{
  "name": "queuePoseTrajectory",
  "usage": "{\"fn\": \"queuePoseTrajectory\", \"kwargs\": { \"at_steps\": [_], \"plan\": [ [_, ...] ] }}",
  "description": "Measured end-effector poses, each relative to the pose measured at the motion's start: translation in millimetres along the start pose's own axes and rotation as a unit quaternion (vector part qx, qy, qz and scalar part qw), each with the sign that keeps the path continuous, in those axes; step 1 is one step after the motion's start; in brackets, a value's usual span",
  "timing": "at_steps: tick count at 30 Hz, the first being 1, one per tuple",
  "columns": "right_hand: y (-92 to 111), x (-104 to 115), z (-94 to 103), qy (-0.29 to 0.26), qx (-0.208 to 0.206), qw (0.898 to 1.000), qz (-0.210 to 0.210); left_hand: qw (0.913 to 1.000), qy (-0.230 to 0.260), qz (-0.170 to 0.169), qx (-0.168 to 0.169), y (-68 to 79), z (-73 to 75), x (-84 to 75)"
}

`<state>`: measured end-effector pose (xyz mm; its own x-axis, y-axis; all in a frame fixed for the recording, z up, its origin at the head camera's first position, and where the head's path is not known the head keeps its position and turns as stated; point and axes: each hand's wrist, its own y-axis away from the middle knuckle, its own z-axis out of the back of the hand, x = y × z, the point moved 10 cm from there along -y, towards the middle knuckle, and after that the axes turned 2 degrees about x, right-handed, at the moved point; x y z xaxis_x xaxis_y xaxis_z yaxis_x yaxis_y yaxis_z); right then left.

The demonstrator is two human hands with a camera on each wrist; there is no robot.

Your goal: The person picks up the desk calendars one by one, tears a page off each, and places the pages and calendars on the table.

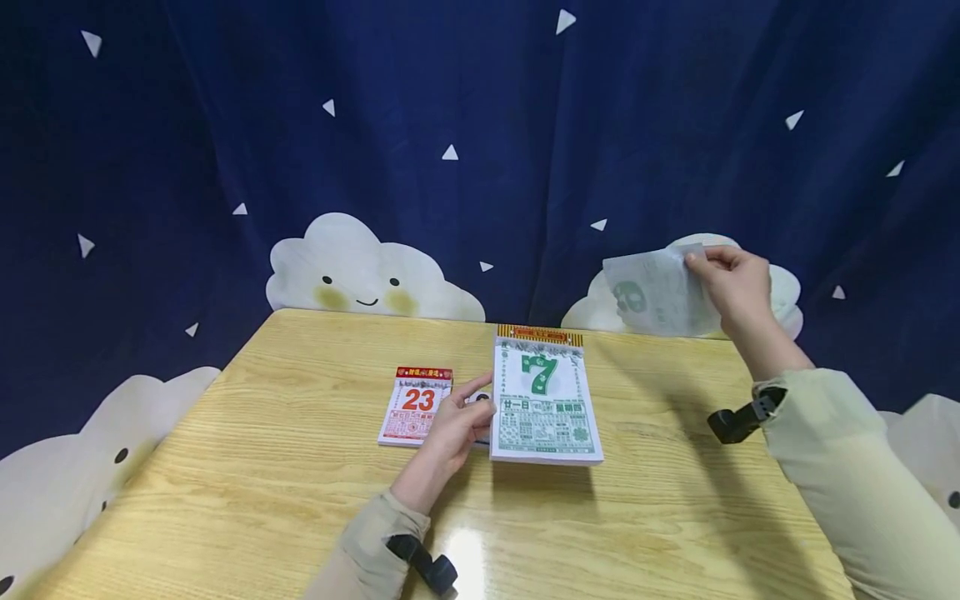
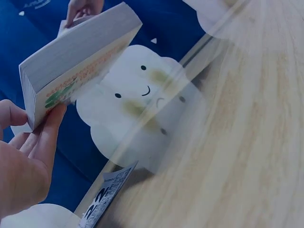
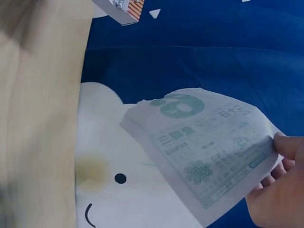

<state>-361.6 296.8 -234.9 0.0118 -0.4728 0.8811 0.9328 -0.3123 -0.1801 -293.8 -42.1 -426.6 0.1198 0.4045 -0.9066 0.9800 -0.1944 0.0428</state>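
Observation:
My left hand (image 1: 450, 427) grips the left edge of a thick tear-off calendar (image 1: 546, 417) showing a green 7. In the left wrist view the thumb is on one face of the calendar block (image 2: 78, 54) and the fingers are on the other, with the block raised off the table. Out to the right, my right hand (image 1: 738, 287) pinches a loose thin calendar sheet (image 3: 190, 147) between thumb and fingers. The sheet carries a green 6, seen faintly from behind in the head view, and its top edge is ragged. It hangs in the air, apart from the calendar.
A smaller calendar (image 1: 415, 408) with a red 23 lies left of my left hand. Mostly hidden behind that hand is a page with black numerals (image 2: 107, 197). The wooden table (image 1: 300, 500) ends at a dark blue curtain (image 1: 480, 125) with cloud prints.

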Motion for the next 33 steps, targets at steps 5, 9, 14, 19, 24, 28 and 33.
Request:
{"fn": "queuePoseTrajectory", "kwargs": {
  "at_steps": [5, 9, 14, 19, 24, 28, 33],
  "plan": [
    [1, -6, -1.4, 0.029, 0.014, 0.999, 0.023, 0.9997, -0.015, 0.014, -0.01, -1.1, 0.1, 8.5],
    [4, -11, -0.9, 0.032, 0.015, 0.998, 0.045, 0.9992, -0.024, 0.026, -0.018, -1.7, -0.8, 15.7],
    [8, -23, -0.8, 0.044, 0.018, 0.998, 0.051, 0.9984, -0.03, 0.038, -0.03, -2.0, -1.8, 22.9],
    [12, -35, -1.0, 0.081, 0.023, 0.995, 0.058, 0.9966, -0.041, 0.056, -0.043, -0.9, -2.4, 30.1],
    [14, -44, -1.3, 0.1, 0.031, 0.992, 0.072, 0.9949, -0.053, 0.073, -0.046, 0.8, -3.6, 38.0],
    [16, -50, -0.5, 0.134, 0.034, 0.988, 0.074, 0.995, -0.056, 0.074, -0.038, 0.3, -6.7, 42.7],
    [19, -54, -1.3, 0.173, 0.048, 0.98, 0.086, 0.9943, -0.06, 0.08, -0.039, -0.3, -10.1, 46.7]
  ]
}}
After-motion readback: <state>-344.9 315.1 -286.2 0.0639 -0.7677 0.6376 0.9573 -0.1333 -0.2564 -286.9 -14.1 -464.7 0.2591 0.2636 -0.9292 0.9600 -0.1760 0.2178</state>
